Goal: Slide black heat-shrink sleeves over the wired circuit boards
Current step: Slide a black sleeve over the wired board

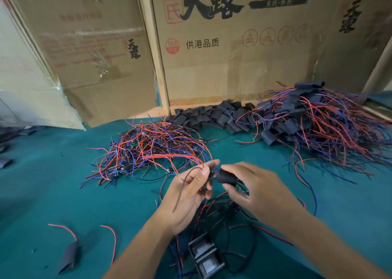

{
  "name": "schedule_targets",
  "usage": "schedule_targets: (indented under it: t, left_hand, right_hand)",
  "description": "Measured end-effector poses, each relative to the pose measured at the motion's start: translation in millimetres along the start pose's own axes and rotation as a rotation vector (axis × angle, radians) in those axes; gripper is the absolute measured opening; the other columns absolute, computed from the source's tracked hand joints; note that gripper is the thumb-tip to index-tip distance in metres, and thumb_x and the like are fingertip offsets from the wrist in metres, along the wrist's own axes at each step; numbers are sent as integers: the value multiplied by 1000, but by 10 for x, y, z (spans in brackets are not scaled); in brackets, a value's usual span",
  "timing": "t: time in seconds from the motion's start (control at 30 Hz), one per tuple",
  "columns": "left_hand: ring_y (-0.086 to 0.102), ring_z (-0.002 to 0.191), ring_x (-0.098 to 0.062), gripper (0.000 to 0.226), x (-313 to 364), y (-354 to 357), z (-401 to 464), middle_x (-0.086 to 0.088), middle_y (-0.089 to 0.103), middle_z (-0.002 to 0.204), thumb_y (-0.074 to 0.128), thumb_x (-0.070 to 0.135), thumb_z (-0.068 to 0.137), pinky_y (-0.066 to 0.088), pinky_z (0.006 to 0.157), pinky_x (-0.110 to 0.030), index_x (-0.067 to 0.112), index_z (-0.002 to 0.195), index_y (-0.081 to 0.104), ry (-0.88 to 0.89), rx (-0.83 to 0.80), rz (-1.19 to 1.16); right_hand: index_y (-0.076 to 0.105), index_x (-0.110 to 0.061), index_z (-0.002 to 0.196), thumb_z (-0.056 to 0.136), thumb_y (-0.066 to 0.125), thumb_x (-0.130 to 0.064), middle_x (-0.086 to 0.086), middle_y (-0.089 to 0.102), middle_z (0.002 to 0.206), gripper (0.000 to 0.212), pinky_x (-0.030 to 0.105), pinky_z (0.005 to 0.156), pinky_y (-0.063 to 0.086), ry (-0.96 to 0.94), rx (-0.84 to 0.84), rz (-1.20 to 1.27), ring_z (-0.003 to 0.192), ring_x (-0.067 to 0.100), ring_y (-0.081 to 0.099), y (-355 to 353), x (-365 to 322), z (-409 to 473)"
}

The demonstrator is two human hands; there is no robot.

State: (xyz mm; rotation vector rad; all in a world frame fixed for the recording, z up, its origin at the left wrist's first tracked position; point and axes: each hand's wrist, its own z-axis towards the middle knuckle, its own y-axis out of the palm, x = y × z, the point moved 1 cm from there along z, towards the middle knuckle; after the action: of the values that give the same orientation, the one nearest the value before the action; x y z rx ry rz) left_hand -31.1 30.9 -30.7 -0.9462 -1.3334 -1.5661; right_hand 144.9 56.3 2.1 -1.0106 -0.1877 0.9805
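One sleeve (pixel 227 177) inside right hand's (pixel 257 190) grip.

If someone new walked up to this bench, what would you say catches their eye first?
Probably the two hands at centre: the right hand holds a black sleeve close to the wired board that the left hand pinches. Behind them lie a tangle of red and blue wires, a heap of empty sleeves, and to the right a sleeved pile.

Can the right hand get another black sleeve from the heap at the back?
Probably not right now. The right hand already grips a black sleeve. The way across the green mat to the sleeve heap looks free, though.
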Motion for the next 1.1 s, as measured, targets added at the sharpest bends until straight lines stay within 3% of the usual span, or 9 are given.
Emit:
schedule_targets:
  t: [0.07,0.13,0.27,0.43,0.73,0.93,1.1]
  left_hand:
    - [47,68,-14,35,-16,-13,7,-12,67,101,63,30,91,40,62,-24,-3,94,69,4,29,23]
    - [52,66,-15,34,-21,-32,18,-11,65,85,63,30,91,44,61,-23,-3,97,68,20,68,38]
    - [56,70,-16,30,-27,-35,22,-13,59,81,70,35,84,47,63,-24,6,82,65,46,90,111]
    - [49,64,-17,34,-18,-18,12,-12,51,71,71,30,87,43,61,-24,-1,78,59,41,102,172]
    - [50,55,-16,29,23,28,-2,-7,56,66,71,29,78,44,53,-24,3,78,58,-12,167,128]
    - [50,53,-15,28,26,56,-18,-9,55,66,65,30,87,44,51,-23,6,74,64,-64,136,106]
    - [59,57,-14,16,63,33,-14,-12,64,74,64,15,86,51,54,-21,-1,90,67,-158,88,-42]
  right_hand:
    - [67,-14,110,83,63,-26,-2,67,91,30,34,62,52,-10,11,7,80,21,64,14,32,-7]
    - [66,-14,111,83,64,-26,-1,67,93,31,35,61,54,-19,19,11,79,22,65,32,59,-19]
    - [65,-12,110,84,63,-27,1,67,93,31,38,62,55,-37,21,20,81,25,66,71,87,-25]
    - [64,-13,111,85,61,-28,0,66,93,30,38,62,55,-43,25,35,80,24,65,86,89,-24]
    - [67,-8,113,83,67,-24,-1,68,97,34,26,63,45,-63,8,45,79,15,60,106,22,-28]
    - [65,-10,118,87,64,-25,-1,68,104,34,31,67,50,-70,-33,63,85,19,64,129,45,-47]
    - [66,-9,117,88,63,-27,0,69,105,35,25,72,46,-53,20,90,88,15,62,92,113,-25]
